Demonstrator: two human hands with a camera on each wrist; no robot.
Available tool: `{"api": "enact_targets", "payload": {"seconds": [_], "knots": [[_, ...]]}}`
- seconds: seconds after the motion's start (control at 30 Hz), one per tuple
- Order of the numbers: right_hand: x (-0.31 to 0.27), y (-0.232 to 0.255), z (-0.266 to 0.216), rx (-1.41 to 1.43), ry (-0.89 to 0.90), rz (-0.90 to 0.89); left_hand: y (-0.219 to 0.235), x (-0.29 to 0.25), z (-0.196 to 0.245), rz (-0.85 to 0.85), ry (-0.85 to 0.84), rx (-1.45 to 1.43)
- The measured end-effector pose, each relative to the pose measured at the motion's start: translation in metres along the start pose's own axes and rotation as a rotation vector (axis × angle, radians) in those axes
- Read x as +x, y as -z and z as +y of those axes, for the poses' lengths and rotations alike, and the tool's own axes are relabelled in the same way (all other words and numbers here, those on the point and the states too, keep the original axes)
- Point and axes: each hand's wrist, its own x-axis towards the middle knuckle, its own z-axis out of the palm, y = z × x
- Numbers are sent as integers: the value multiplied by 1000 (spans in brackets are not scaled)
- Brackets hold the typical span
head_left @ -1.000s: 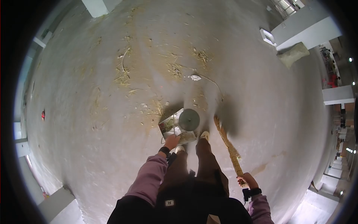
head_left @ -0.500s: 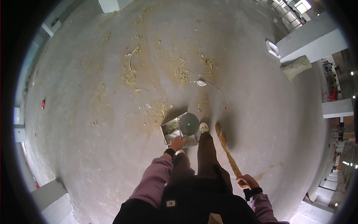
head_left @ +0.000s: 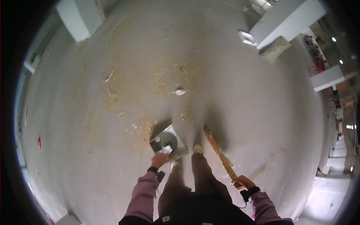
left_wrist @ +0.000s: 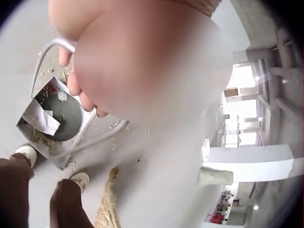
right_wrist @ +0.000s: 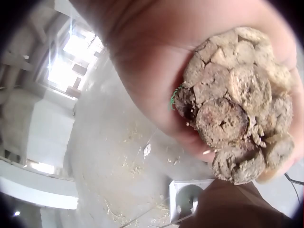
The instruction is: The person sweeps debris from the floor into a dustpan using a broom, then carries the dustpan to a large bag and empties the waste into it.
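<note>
My left hand (head_left: 160, 160) grips the curved tube handle (left_wrist: 99, 139) of a box-shaped metal dustpan (head_left: 182, 149), which is low beside my feet. Inside it, the left wrist view shows a grey-green round disc (left_wrist: 71, 118), crumpled white paper (left_wrist: 40, 118), straw bits and a small red scrap. My right hand (head_left: 245, 182) is wrapped around the upper end of a straw broom (head_left: 227, 163). The broom slants forward and left, its head down near my right shoe. The right wrist view looks onto the cut stalk ends (right_wrist: 237, 95) of its handle.
Straw litter (head_left: 186, 73) lies in patches on the concrete floor ahead, with a white scrap (head_left: 179, 92) among it. Another straw patch (head_left: 146, 129) is just beyond the dustpan. Pillars (head_left: 77, 18) and a sack (head_left: 276, 48) stand farther off. A small red object (head_left: 39, 141) lies far left.
The head view has shifted, bringing the litter lower and farther left. The dustpan has turned, and the disc has moved leftward within it. Both hands keep their holds.
</note>
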Motion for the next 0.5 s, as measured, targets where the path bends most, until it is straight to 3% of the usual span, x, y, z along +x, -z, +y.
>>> {"api": "enact_targets", "payload": {"seconds": [0.03, 0.07, 0.1, 0.27, 0.37, 0.4, 0.5], "knots": [[3, 4, 6, -18, 25, 18, 4, 0, -7, -121, -157, 70], [8, 12, 14, 72, -5, 13, -7, -1, -21, -106, 56, 3], [0, 16, 14, 212, -37, -16, 22, -9, 20, -114, 241, -17], [-15, 45, 41, 519, 34, -188, 4, 10, -4, -135, 141, 191], [-5, 54, 37, -56, 212, -71, 8, 27, 23, -152, 246, 218], [-5, 61, 33, -103, 217, -84, 14, 31, 41, -129, 261, 236], [-4, 99, 43, 138, 246, -196, 31, 45, 82, -109, 250, 218]]}}
